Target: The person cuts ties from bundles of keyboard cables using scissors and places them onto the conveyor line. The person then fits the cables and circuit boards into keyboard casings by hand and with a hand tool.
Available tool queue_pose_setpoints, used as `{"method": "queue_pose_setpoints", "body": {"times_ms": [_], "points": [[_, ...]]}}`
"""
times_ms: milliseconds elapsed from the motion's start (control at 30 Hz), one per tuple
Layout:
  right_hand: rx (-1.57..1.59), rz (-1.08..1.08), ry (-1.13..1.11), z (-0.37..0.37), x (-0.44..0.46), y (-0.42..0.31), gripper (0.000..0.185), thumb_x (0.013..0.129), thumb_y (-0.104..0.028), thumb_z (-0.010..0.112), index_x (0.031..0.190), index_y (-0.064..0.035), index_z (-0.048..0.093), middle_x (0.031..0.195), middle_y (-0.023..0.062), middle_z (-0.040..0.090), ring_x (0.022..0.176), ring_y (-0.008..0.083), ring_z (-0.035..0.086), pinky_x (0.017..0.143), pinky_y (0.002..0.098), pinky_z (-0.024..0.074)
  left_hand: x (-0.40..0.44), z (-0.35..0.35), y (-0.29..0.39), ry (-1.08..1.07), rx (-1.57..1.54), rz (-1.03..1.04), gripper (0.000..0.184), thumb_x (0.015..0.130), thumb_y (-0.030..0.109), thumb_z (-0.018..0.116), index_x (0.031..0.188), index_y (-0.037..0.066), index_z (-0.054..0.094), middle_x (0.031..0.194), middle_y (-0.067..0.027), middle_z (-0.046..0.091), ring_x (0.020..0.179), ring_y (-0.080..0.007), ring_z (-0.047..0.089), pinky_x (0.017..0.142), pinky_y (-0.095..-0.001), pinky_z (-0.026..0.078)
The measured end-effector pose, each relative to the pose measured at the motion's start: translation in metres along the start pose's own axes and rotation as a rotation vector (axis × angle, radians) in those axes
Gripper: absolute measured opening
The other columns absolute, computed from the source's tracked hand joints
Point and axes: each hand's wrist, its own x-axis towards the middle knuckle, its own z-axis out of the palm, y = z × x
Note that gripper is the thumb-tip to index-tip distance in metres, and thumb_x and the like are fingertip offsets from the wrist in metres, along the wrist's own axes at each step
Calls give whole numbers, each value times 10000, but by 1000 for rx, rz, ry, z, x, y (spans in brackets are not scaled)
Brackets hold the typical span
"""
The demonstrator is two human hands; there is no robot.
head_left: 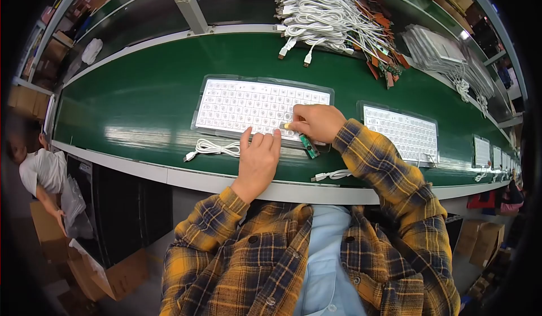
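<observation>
- The white keyboard panel (pixel 248 106) is lying flat on the green bench (pixel 130 90), its long axis running left to right, the right end dipping slightly toward the person.
- The left hand (pixel 259 160) is resting its fingertips at the panel's near edge, its grip spreading loosely.
- The right hand (pixel 320 123) is working over the panel's near right part, its grip pinching a small pale piece (pixel 287 126).
- A narrow green circuit board (pixel 309 146) is slanting from the near edge toward the person and rightward.
- A coiled white cable (pixel 217 147) is lying nearby, its plug pointing left.
</observation>
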Motion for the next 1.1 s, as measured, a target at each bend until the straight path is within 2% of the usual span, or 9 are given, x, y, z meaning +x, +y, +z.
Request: {"method": "queue_pose_setpoints", "body": {"times_ms": [233,333,433,533,633,733,867,967,1100], "points": [[-370,-118,231,5,-18,-16,152,874,-263,617,872,-113,592,812,82,665,623,287,651,560,392,520,9,5,17,-52,74,166,343,810,47,575,1127,-81,609,982,-164,583,848,-277,516,1106,-531,328],[-279,-37,148,7,-16,-30,126,816,-212,615,842,-89,623,753,106,663,620,283,665,551,394,537,4,12,21,-52,1,131,383,837,44,557,1192,-98,570,978,-168,581,859,-283,529,1112,-559,310],[-155,-47,419,31,-33,-1,173,820,-277,638,848,-107,622,782,97,673,686,295,676,604,412,549,0,18,25,-46,84,137,441,884,66,544,1306,-59,520,989,-132,571,875,-275,527,1127,-546,295],[100,126,703,24,-120,10,221,802,-316,707,836,-133,588,738,40,652,682,270,656,618,382,513,2,15,42,-38,185,161,422,874,51,554,1276,-76,543,953,-132,564,874,-282,521,1139,-508,303],[186,490,748,26,-228,39,209,840,-328,692,812,-131,626,744,20,652,646,241,629,597,351,498,14,20,39,-48,157,253,395,858,20,570,1242,-73,566,898,-132,552,854,-280,518,1061,-465,381],[102,823,889,62,-367,80,203,857,-302,704,898,-104,697,805,51,650,675,232,618,615,333,498,29,16,32,-122,163,368,345,852,3,590,1190,-65,596,853,-125,537,795,-279,510,887,-418,436],[147,1754,285,99,-560,78,217,851,-272,664,1010,-134,715,924,74,699,813,279,672,750,414,534,58,-6,18,-378,51,369,329,857,23,602,1180,-36,616,857,-113,533,784,-282,504,842,-396,434],[116,1907,209,158,-627,68,221,859,-272,641,1022,-141,711,941,76,687,829,295,664,764,418,535,78,-16,53,-422,-45,370,346,848,27,615,1191,-19,618,870,-115,540,800,-286,509,847,-389,430],[125,1817,255,213,-634,87,227,873,-256,617,1071,-173,691,1018,80,648,888,299,646,802,427,539,91,-33,118,-496,-168,408,372,833,31,635,1204,2,621,890,-119,550,825,-291,516,858,-379,425]]}}
